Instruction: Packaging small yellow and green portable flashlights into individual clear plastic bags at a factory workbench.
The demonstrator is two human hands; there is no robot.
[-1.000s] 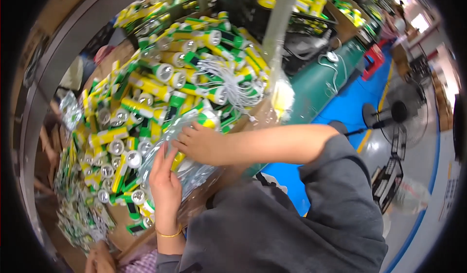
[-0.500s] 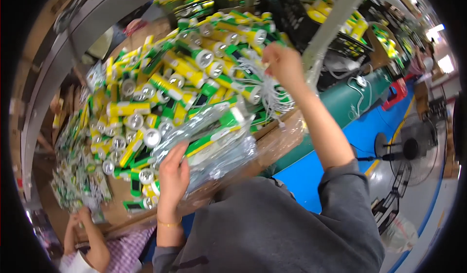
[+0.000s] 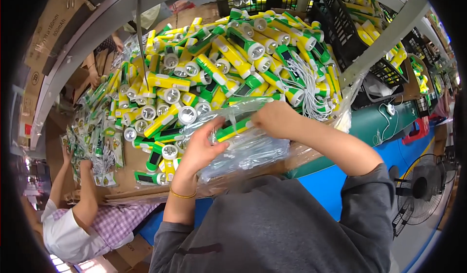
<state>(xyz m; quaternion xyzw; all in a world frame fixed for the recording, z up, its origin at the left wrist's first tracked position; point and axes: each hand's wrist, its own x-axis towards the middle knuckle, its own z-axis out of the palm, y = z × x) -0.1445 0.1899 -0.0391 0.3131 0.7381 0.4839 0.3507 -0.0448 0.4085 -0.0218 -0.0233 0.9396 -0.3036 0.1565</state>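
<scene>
A green-and-yellow flashlight [image 3: 234, 131] lies in front of me on a stack of clear plastic bags [image 3: 253, 160], with clear film around it. My left hand [image 3: 200, 146] is at the flashlight's left end, thumb and fingers apart and curved about it. At the other end, my right hand [image 3: 273, 120] is closed in a pinch against the film; what its fingertips hold is hidden. Beyond my right hand, a bundle of white cables [image 3: 307, 88] rests on the large heap of flashlights [image 3: 224, 59].
Black crates [image 3: 340, 32] of flashlights stand behind a metal post [image 3: 384, 35] at the far right. A green surface [image 3: 360, 132] lies right of the cardboard edge. At left, another person's hands [image 3: 83, 168] work beside bagged goods [image 3: 99, 151]. A black fan [image 3: 421, 188] stands lower right.
My right hand has come from the white cables down to the flashlight's right end. My left hand has shifted to its left end, and the whole view has turned somewhat.
</scene>
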